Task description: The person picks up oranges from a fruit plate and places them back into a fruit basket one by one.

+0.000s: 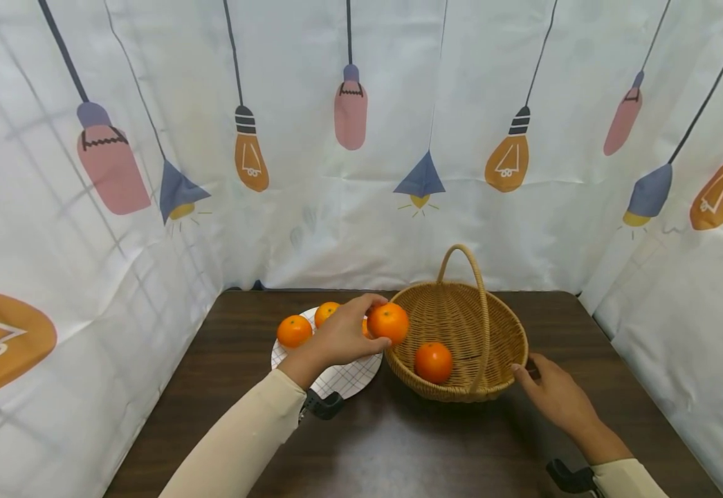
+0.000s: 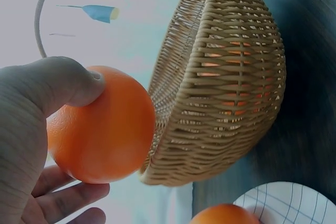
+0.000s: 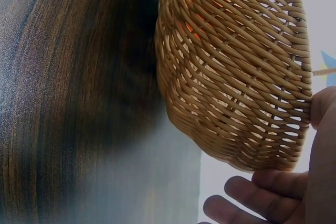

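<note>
In the head view my left hand [image 1: 344, 337] holds an orange [image 1: 389, 324] between thumb and fingers, just over the left rim of a wicker basket [image 1: 448, 311]. The left wrist view shows the thumb on top of this orange [image 2: 113, 129] and fingers beneath. Inside the basket lies another orange [image 1: 433, 362], glimpsed through the weave in both wrist views. My right hand [image 1: 557, 395] pinches the basket's right rim, the thumb at the edge and fingers outside. Left of the basket, a white checked plate [image 1: 345, 382] carries several oranges [image 1: 295, 331], one mostly hidden behind my left hand.
The dark wooden table [image 1: 386, 449] bears the plate and basket. A tall handle [image 1: 484, 311] arches over the basket. White curtains [image 1: 311, 228] printed with lamps and bulbs enclose the table at the back and both sides.
</note>
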{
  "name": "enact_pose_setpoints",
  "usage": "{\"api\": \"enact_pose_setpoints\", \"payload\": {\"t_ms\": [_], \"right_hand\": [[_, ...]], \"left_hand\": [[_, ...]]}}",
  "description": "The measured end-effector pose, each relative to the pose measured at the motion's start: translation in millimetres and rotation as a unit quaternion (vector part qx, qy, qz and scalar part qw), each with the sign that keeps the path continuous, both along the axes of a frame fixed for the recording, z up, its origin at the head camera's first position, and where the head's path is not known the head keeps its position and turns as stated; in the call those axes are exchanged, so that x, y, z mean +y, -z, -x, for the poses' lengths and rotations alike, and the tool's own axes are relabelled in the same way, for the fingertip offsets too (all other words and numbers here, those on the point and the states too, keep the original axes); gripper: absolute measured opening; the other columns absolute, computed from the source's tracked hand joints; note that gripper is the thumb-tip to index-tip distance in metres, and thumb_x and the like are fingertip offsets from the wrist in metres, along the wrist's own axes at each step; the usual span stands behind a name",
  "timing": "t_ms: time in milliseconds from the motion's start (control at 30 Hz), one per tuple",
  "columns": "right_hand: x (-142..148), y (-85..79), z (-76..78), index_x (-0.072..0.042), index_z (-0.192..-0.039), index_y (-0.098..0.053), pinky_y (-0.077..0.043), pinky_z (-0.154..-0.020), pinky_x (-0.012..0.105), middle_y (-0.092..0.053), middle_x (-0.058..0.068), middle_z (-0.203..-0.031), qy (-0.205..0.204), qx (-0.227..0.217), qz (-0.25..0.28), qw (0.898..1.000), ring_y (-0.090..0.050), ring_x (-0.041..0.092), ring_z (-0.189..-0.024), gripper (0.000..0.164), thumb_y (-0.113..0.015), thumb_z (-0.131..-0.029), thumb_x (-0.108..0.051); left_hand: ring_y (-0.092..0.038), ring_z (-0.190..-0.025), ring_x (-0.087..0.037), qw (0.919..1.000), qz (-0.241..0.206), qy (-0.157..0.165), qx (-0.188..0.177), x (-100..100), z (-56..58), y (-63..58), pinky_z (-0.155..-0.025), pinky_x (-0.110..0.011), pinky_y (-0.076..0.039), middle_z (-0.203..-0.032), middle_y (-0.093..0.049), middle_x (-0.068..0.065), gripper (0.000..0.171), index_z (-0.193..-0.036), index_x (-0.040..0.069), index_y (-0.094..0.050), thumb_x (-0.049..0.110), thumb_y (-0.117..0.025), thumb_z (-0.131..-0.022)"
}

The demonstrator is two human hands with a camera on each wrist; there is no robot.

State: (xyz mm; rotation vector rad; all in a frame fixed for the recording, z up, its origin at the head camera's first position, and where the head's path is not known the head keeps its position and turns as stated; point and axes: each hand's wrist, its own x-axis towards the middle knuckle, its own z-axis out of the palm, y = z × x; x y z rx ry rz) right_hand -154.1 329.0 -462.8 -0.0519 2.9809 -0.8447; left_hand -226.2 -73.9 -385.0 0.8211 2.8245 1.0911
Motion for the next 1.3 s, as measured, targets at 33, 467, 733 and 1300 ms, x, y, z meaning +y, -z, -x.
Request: {"api": "enact_pose_setpoints", "payload": {"t_ms": [33, 467, 733, 1300], "right_hand": [[0, 0.3, 0.2, 0.009, -0.146, -0.041, -0.053, -0.081, 0.06, -0.056, 0.032, -0.134, 0.0, 0.001, -0.001, 1.0, -0.066, 0.042, -0.103, 0.077, -0.042, -0.106, -0.056], [1, 3.0, 1.6, 0.009, -0.147, -0.04, -0.052, -0.083, 0.061, -0.056, 0.032, -0.135, 0.0, 0.005, 0.002, 1.0, -0.063, 0.045, -0.109, 0.078, -0.042, -0.106, -0.057], [1, 1.1, 1.6, 0.009, -0.146, -0.042, -0.052, -0.082, 0.059, -0.058, 0.03, -0.133, -0.001, 0.004, 0.007, 1.0, -0.064, 0.043, -0.107, 0.076, -0.043, -0.106, -0.056], [1, 3.8, 2.3, 0.009, -0.146, -0.041, -0.055, -0.078, 0.056, -0.058, 0.028, -0.132, 0.001, 0.003, 0.003, 1.0, -0.067, 0.037, -0.101, 0.076, -0.043, -0.106, -0.056]], "left_hand": [[-0.059, -0.106, -0.015, 1.0, 0.001, 0.001, -0.001, 2, 0.5, 0.3, -0.089, -0.039, -0.051, -0.132, -0.059, 0.002, 0.068, -0.141, 0.021, -0.053, 0.036, -0.084, -0.083], [-0.06, -0.113, -0.02, 0.9995, 0.025, 0.016, 0.013, 24, 4.9, 3.6, -0.096, -0.041, -0.05, -0.137, -0.059, -0.003, 0.069, -0.142, 0.014, -0.053, 0.036, -0.083, -0.084], [-0.06, -0.112, -0.018, 0.998, 0.055, 0.02, 0.024, 34, 8.4, 13.8, -0.094, -0.037, -0.051, -0.135, -0.06, -0.002, 0.069, -0.143, 0.016, -0.054, 0.037, -0.082, -0.084], [-0.063, -0.111, -0.019, 0.9906, 0.114, 0.041, 0.064, 42, 8.7, 25.6, -0.098, -0.044, -0.047, -0.126, -0.066, -0.001, 0.045, -0.129, 0.013, -0.064, 0.033, -0.074, -0.091]]}}
